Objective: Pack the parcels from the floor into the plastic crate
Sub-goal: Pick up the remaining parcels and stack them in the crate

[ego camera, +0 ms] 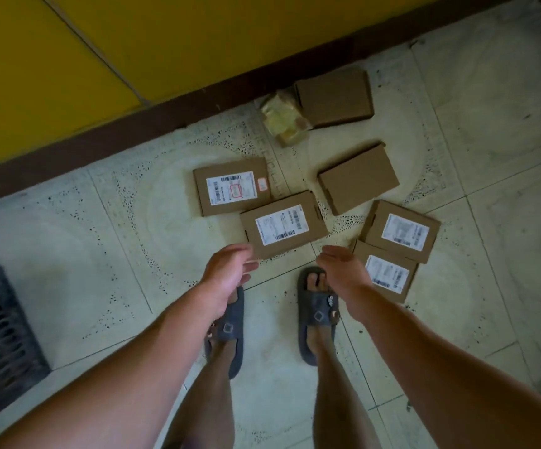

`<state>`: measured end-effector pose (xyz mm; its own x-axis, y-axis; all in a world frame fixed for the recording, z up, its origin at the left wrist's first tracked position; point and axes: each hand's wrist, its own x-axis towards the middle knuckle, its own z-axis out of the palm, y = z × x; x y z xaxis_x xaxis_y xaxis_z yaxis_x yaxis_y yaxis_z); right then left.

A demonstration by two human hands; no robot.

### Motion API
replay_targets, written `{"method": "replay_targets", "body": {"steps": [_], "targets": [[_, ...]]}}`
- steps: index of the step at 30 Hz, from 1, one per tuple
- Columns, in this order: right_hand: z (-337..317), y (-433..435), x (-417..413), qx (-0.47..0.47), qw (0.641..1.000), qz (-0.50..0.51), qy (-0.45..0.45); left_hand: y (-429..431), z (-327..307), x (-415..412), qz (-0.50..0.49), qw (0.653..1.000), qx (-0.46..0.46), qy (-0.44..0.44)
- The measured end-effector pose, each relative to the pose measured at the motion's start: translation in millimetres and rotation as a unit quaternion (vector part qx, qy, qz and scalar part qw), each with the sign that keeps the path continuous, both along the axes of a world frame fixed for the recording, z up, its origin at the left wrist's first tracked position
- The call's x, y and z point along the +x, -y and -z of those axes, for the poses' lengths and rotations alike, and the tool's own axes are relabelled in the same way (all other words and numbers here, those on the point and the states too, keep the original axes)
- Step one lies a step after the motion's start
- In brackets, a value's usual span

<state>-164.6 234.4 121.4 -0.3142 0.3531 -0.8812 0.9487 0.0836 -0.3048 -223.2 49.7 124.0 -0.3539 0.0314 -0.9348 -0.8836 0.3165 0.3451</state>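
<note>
Several flat cardboard parcels lie on the tiled floor. The nearest labelled parcel (283, 224) lies just beyond both hands. Another labelled parcel (232, 186) sits behind it to the left, partly under it. Two labelled parcels overlap at the right (400, 230) (387, 270). Two plain brown parcels lie farther back (358, 178) (334, 97), beside a clear-wrapped yellowish packet (283, 119). My left hand (227, 273) and my right hand (343, 272) hang above the floor with relaxed fingers, holding nothing. A corner of the dark slotted plastic crate (0, 335) shows at the left edge.
A yellow wall (133, 43) with a dark brown skirting (152, 121) runs along the back. My feet in grey sandals (317, 315) stand right in front of the parcels. Open tiled floor (84, 254) lies between the crate and the parcels.
</note>
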Motion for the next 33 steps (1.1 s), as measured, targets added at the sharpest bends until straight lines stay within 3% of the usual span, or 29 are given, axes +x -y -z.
{"method": "replay_targets", "body": {"steps": [8,15,21,29,33], "targets": [[142,-38,-38,0.034,0.991,-0.130,-0.006,-37,157,-13,0.055,0.988,-0.136,0.044],[198,-49,-48,0.033,0.988,-0.147,0.014,-42,222,-15,0.016,0.992,-0.125,0.030],[171,-44,-32,0.055,0.990,-0.133,0.014,-32,175,-8,0.026,0.995,-0.091,-0.004],[40,-12,-9,0.083,0.992,-0.099,-0.004,0,49,6,0.001,0.998,-0.037,-0.041],[-23,7,2,0.086,0.986,-0.137,-0.034,28,-4,18,-0.009,0.998,-0.027,-0.056]]}}
